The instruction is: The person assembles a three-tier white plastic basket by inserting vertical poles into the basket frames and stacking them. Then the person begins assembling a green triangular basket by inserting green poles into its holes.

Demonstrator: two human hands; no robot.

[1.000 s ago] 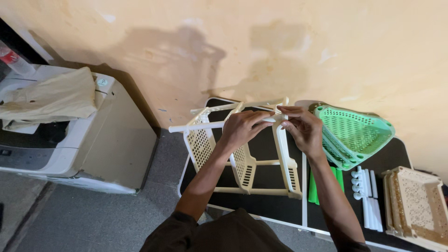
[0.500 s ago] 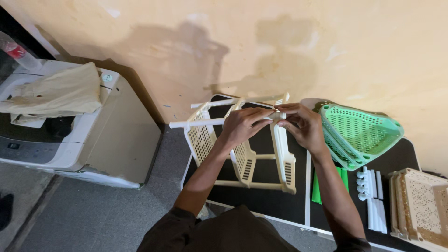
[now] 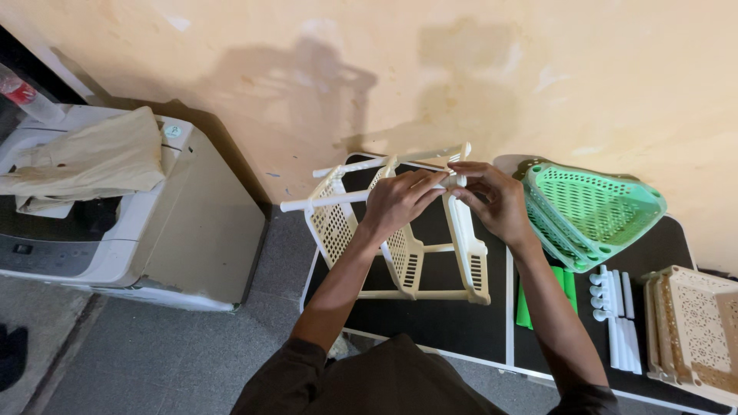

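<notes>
The cream rack point(image 3: 400, 230) lies on its side on the left part of the black surface point(image 3: 438, 327), its perforated shelves standing on edge. Its long axis runs left to right: the white poles point left, and their free ends overhang the left edge of the surface.

The left hand point(image 3: 400, 201) is closed around the upper pole point(image 3: 323, 201) near the rightmost shelf. The right hand point(image 3: 492, 201) pinches the same pole's right end with its fingertips. The two hands sit close together, almost touching, at the far right corner of the rack.

To the right of the rack, a stack of green baskets point(image 3: 596, 215) rests tilted against the wall point(image 3: 384, 69). Near them lie green strips point(image 3: 526, 303), a row of loose white poles point(image 3: 615, 315) and a stack of cream trays point(image 3: 696, 330) at the right edge.

The surface stands against a stained yellow wall. On the left, a white washing machine point(image 3: 138, 223) carries a beige cloth point(image 3: 92, 157). The floor point(image 3: 154, 353) is grey.
</notes>
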